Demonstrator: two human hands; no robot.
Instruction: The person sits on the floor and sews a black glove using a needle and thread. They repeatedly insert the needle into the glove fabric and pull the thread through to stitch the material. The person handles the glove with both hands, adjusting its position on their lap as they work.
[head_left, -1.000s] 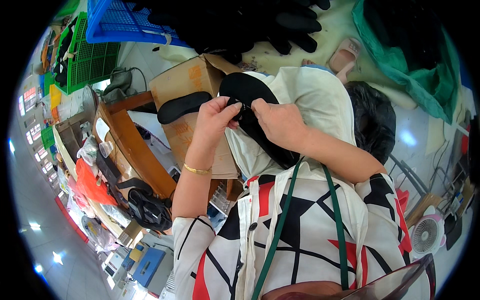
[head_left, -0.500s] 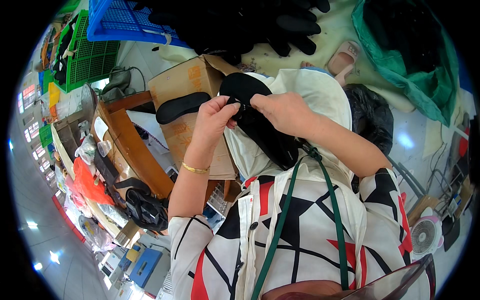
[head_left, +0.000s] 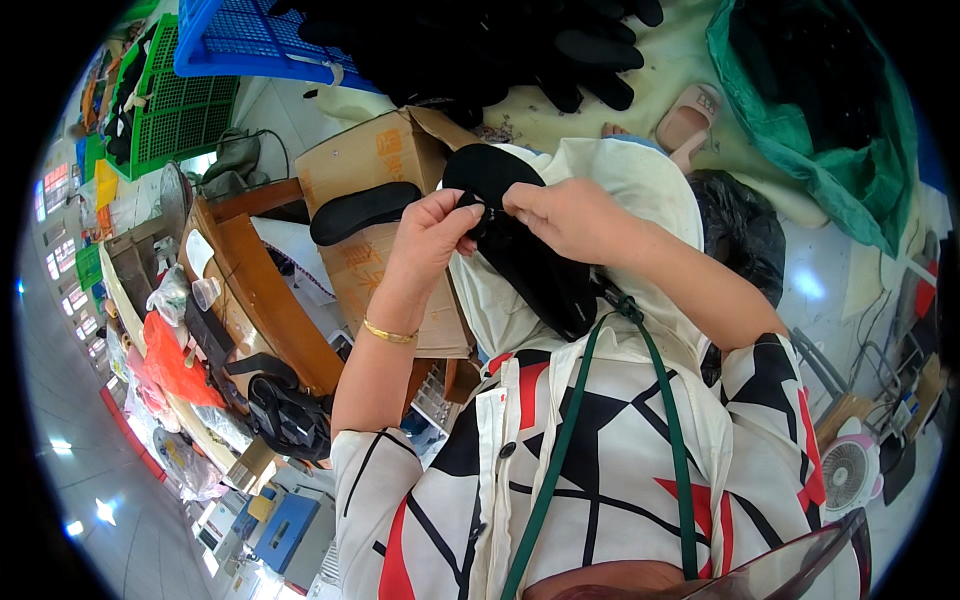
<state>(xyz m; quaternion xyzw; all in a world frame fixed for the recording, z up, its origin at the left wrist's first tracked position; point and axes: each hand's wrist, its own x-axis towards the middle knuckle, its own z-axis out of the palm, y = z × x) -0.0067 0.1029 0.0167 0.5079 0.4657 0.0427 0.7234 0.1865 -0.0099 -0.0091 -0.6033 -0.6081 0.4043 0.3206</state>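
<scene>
A long black shoe sole (head_left: 545, 275) lies slantwise over the pale cloth (head_left: 640, 190) on my lap, its rounded end pointing away from me. Around its middle, my left hand (head_left: 437, 228) pinches a small dark strap-like piece, thumb against forefinger. Close on the right, my right hand (head_left: 570, 218) grips the same dark piece with bent fingers. A small shiny spot shows between the fingertips; what it is I cannot make out. Just left of my left hand, another black sole (head_left: 365, 212) rests on a cardboard box (head_left: 345, 165).
Beyond my lap is a heap of black soles (head_left: 590, 50) beside a blue plastic crate (head_left: 250, 50). A green sack (head_left: 735, 90) with dark pieces stands far right, above a black plastic bag (head_left: 745, 235). At left is a wooden bench (head_left: 275, 300); at lower right, a fan (head_left: 850, 470).
Both hands stay at the same spot on the sole. My right fingers have shifted very slightly, and the shiny spot between the fingertips shows more now.
</scene>
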